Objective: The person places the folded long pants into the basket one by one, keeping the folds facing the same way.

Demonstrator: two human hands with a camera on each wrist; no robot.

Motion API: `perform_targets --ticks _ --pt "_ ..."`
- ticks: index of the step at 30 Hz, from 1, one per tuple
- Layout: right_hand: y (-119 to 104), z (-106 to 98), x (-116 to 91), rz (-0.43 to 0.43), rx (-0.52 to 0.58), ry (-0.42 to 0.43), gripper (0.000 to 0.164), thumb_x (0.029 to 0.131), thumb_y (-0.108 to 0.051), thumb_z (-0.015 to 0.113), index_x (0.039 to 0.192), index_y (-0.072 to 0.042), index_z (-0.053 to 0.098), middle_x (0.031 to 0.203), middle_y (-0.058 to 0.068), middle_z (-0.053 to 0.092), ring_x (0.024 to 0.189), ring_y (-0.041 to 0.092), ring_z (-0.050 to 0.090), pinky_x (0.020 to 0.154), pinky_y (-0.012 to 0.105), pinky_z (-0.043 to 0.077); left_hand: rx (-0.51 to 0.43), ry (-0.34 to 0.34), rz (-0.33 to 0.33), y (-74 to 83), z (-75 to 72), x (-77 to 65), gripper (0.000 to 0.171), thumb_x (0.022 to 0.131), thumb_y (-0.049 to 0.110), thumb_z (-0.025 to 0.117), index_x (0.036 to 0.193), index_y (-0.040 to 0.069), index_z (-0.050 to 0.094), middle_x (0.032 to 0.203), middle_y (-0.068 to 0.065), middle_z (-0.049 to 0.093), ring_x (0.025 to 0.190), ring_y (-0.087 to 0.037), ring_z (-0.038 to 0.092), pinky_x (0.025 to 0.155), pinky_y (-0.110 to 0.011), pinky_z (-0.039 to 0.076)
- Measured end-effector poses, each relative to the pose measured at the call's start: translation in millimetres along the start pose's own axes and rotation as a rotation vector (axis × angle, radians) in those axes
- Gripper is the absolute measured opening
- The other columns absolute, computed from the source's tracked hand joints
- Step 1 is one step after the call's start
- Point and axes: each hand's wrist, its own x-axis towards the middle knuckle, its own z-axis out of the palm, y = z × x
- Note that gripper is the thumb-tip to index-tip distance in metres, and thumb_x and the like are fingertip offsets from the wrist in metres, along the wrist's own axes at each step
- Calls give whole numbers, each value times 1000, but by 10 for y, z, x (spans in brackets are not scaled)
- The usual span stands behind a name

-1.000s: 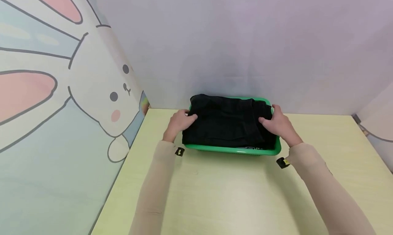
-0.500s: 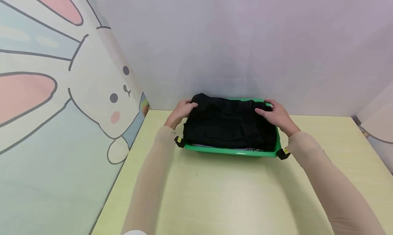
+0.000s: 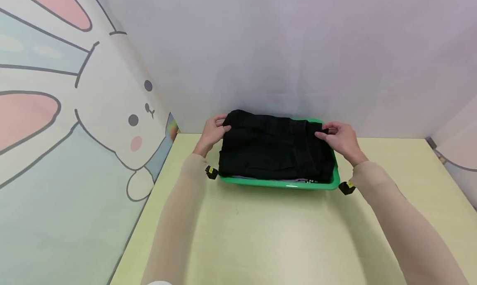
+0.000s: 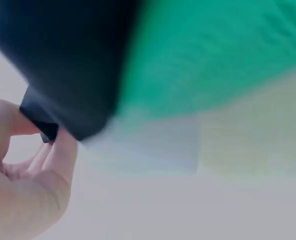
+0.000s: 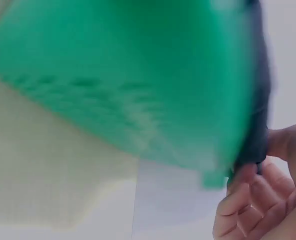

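Observation:
A folded black garment (image 3: 266,148) lies over the top of a green plastic basket (image 3: 283,184); its exact kind is hard to tell. At the garment's far left corner, my left hand (image 3: 212,134) pinches the cloth between thumb and fingers. My right hand (image 3: 343,141) pinches the far right corner near the basket's rim. The left wrist view shows the thumb and fingers of that hand (image 4: 32,185) on a dark fold of cloth. In the right wrist view, the curled fingers of the right hand (image 5: 263,200) hold the garment's dark edge (image 5: 258,110) beside the green wall.
A strip of purple and patterned cloth (image 3: 298,180) peeks out under the garment at the front rim. The basket stands on a pale wooden table (image 3: 268,235), close to the plain back wall (image 3: 275,53). A rabbit-printed wall covering (image 3: 100,123) stands at the left.
Both hands have moved from the garment's sides to its far corners and pinch it there. The garment's left side has shifted slightly left, and more purple cloth shows at the front rim.

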Motion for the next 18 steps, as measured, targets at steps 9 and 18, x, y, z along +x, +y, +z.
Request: perform_targets --ticks 9,18 --pt "-331 133 -69 -151 -360 22 52 107 -32 61 149 -3 53 153 32 50 132 54 53 95 71 50 573 189 157 -90 22 -36 51 107 25 66 153 7 53 144 -19 65 130 -37 64 112 -52 51" --pt "-408 356 -131 -449 -694 -302 66 115 -50 39 169 -15 31 179 19 15 165 47 10 129 72 9 1073 -240 309 7 273 -564 78 111 59 41 172 15 22 181 -12 8 168 -35 3 135 -61 8"
